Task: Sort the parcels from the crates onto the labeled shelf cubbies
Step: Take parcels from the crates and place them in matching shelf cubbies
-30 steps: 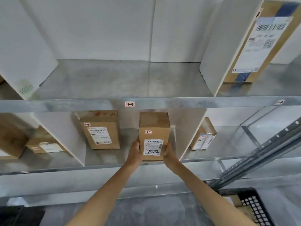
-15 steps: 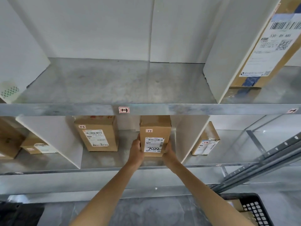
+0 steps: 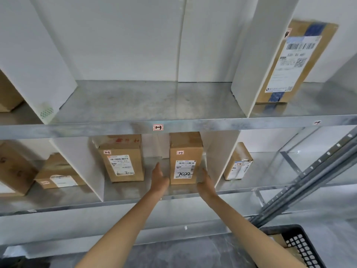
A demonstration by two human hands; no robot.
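Neither hand grips anything: the left hand [image 3: 160,180] and the right hand [image 3: 206,183] flank a parcel [image 3: 185,161] with fingers straight and palms turned toward it. The left hand's edge lies at the parcel's lower left corner, seemingly touching; whether the right hand touches the lower right corner I cannot tell.

The parcel stands upright on the lower shelf [image 3: 135,200], near its front edge and at the right side of the middle cubby, close to the white divider [image 3: 222,161]. It carries a small tag [image 3: 180,152] reading 2-3 and a shipping label with handwritten digits. A second parcel [image 3: 121,159], also tagged 2-3, stands at the left side of the same cubby, well apart from the first.

Past the divider, in the next cubby to the right, a smaller box [image 3: 238,163] leans. Two more boxes [image 3: 58,175] sit in the cubby to the left. On the upper shelf [image 3: 96,130], whose front edge bears a tag [image 3: 158,127] reading 1-3, a tall box [image 3: 293,62] stands at the right. A black crate [image 3: 301,246] shows at the bottom right.
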